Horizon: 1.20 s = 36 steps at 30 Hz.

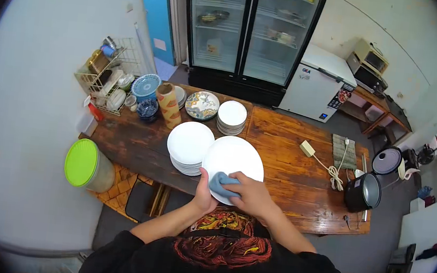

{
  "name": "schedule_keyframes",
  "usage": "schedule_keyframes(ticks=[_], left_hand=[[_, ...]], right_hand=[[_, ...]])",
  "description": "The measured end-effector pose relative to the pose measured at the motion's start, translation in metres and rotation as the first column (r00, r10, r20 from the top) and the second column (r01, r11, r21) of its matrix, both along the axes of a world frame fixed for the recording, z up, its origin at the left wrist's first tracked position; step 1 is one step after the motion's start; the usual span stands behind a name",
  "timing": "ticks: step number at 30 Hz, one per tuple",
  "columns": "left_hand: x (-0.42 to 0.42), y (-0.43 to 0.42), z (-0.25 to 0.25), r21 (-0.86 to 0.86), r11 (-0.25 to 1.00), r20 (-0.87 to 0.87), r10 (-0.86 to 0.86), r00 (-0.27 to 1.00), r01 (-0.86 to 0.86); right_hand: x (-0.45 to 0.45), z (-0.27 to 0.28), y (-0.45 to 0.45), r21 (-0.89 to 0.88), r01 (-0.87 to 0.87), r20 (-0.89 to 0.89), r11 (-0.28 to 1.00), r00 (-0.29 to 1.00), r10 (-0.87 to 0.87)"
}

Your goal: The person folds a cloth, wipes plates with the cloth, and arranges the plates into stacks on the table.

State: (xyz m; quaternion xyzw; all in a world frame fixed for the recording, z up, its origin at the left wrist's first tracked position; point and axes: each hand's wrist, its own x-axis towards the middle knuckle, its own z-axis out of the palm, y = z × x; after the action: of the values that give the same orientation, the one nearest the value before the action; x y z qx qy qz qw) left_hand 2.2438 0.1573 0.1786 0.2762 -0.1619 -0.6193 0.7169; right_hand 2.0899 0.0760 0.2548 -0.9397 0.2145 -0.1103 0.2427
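Observation:
A round white plate (236, 157) is tilted up in front of my body. My left hand (204, 194) grips its lower left rim, the thumb along the edge and the other fingers hidden underneath. Bunched in my right hand (253, 195) is a blue-grey cloth (222, 184), pressed against the lower part of the plate's face. Just behind and to the left stands a stack of large white plates (191, 143), partly overlapped by the held plate. Farther back is a stack of smaller white plates (232, 113), beside patterned plates (202, 105).
The wooden table (283, 175) carries a patterned paper roll (168, 104), blue plates (146, 86), a dish rack (112, 80), a power strip (308, 148) and a rice cooker (362, 193). A green-lidded bin (81, 163) stands left. A glass-door fridge (245, 33) and chest freezer (319, 88) are behind.

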Motion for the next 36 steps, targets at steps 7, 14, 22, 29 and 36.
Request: schedule_keyframes(ticks=[7,14,22,29,36], left_hand=[[-0.002,-0.010,0.006,0.024,0.993,-0.014,0.113,0.994,-0.112],[0.000,-0.033,-0.019,0.233,0.972,0.125,0.001,0.992,-0.030],[-0.027,-0.047,-0.041,0.447,0.885,0.117,-0.207,0.971,0.135],[-0.051,-0.064,-0.096,0.481,0.857,0.066,-0.245,0.967,0.184],[-0.095,-0.090,-0.109,0.578,0.763,-0.091,-0.290,0.953,0.288]], right_hand=[[-0.092,-0.049,-0.067,0.341,0.405,0.176,0.848,0.859,-0.481],[-0.143,-0.093,-0.082,-0.107,0.781,0.293,0.616,0.617,-0.731],[-0.200,-0.125,-0.090,0.402,0.731,-0.081,0.551,0.628,-0.774],[-0.244,-0.265,-0.101,-0.210,0.921,-0.218,0.329,0.284,-0.934],[-0.179,-0.259,-0.050,0.936,-0.023,-0.268,-0.350,0.596,-0.757]])
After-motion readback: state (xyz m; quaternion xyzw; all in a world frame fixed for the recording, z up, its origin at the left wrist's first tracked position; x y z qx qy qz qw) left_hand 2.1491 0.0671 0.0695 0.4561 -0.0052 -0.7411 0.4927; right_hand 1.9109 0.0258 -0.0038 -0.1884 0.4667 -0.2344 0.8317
